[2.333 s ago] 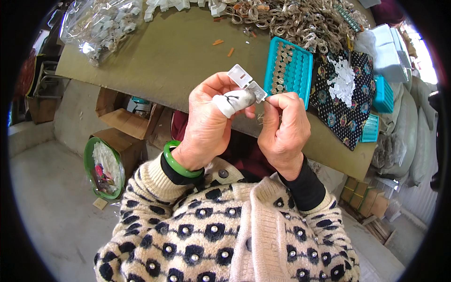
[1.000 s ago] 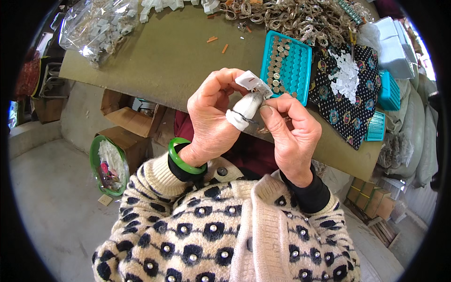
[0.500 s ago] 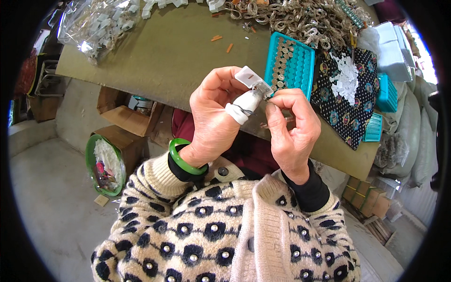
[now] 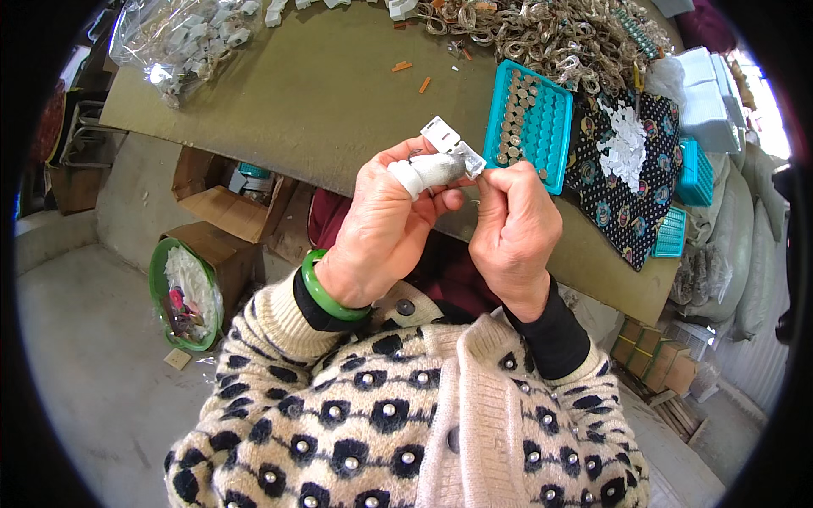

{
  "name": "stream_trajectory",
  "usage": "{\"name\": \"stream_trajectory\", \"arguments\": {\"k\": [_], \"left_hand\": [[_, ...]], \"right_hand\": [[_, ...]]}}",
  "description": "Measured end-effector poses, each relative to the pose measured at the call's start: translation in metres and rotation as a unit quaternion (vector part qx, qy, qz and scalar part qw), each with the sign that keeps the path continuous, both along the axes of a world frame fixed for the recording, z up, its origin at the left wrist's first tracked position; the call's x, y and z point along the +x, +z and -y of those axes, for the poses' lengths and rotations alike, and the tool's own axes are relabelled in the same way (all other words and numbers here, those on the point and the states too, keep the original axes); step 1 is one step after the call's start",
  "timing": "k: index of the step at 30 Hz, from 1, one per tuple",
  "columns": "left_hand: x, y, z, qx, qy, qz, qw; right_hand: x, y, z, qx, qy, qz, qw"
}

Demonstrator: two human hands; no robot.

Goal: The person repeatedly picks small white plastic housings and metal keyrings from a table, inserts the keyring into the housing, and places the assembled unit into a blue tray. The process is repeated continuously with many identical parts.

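Observation:
A small white plastic case (image 4: 441,133) with a hinged lid lies opened out in front of me. My left hand (image 4: 381,222) grips it between thumb and fingers; the thumb wears a grey-smudged white finger sleeve (image 4: 432,173). A green bangle (image 4: 326,292) circles that wrist. My right hand (image 4: 518,239) is closed in a pinch at the lower right corner of the case. Whatever sits between its fingertips is too small and hidden to make out. Just beyond the right hand, a turquoise tray (image 4: 555,127) holds several round metal discs (image 4: 511,127) in its left rows.
Coiled thin wires (image 4: 542,38) pile up at the table's far side. White flat pieces (image 4: 622,140) lie on a dark patterned cloth (image 4: 639,212) at right. A clear bag of white parts (image 4: 182,42) sits far left; a green basin (image 4: 159,292) stands on the floor.
Both hands have turned slightly. The left thumb has swung flatter across the case, and the right fingers have curled tighter, closer to the case's corner.

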State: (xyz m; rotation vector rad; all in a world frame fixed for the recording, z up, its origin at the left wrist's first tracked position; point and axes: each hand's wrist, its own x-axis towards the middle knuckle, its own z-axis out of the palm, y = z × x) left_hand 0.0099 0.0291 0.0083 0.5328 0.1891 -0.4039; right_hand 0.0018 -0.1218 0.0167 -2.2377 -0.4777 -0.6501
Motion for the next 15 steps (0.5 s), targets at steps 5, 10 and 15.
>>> {"name": "stream_trajectory", "arguments": {"k": [5, 10, 15], "left_hand": [[-0.002, -0.001, -0.003, -0.046, -0.004, -0.020, 0.999], [0.001, 0.009, 0.002, 0.057, 0.025, 0.022, 0.998], [-0.001, 0.018, 0.009, 0.050, 0.047, 0.070, 0.995]], "right_hand": [[0.002, -0.002, 0.002, -0.043, 0.014, 0.045, 0.998], [-0.009, 0.003, 0.001, 0.226, 0.019, -0.228, 0.947], [-0.016, 0.010, 0.007, 0.329, 0.034, -0.310, 0.891]]}}
